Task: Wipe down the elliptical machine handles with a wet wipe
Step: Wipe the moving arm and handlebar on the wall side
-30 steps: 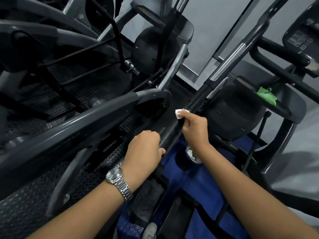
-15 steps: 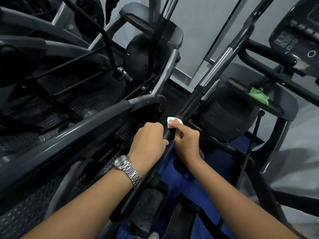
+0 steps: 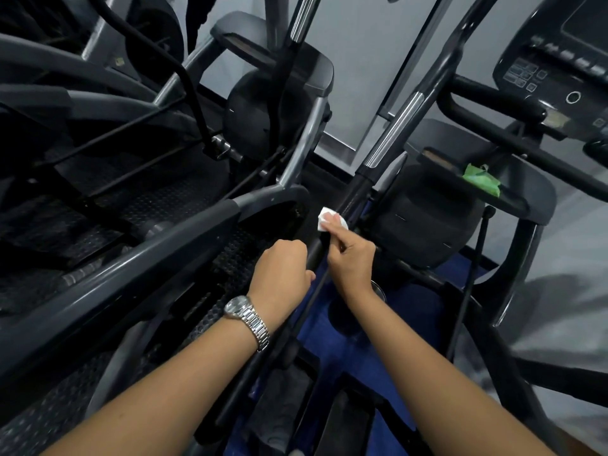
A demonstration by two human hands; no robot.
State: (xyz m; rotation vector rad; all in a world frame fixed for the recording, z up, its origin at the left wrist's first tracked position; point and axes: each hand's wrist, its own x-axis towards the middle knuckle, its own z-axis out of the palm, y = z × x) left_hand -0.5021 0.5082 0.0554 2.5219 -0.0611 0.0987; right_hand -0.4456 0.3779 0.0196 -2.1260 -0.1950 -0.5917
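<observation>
Your left hand (image 3: 283, 268) is clenched around the rigid handle bar (image 3: 357, 192), steadying it; your right hand (image 3: 350, 258) fingers pinch the soft, limp wet wipe (image 3: 325, 217) against it

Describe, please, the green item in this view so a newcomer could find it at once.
Start at the elliptical's console at upper right, then drop to the dark ledge below it. There lies a crumpled green packet, the only bright green thing among black and grey machine parts.
</observation>
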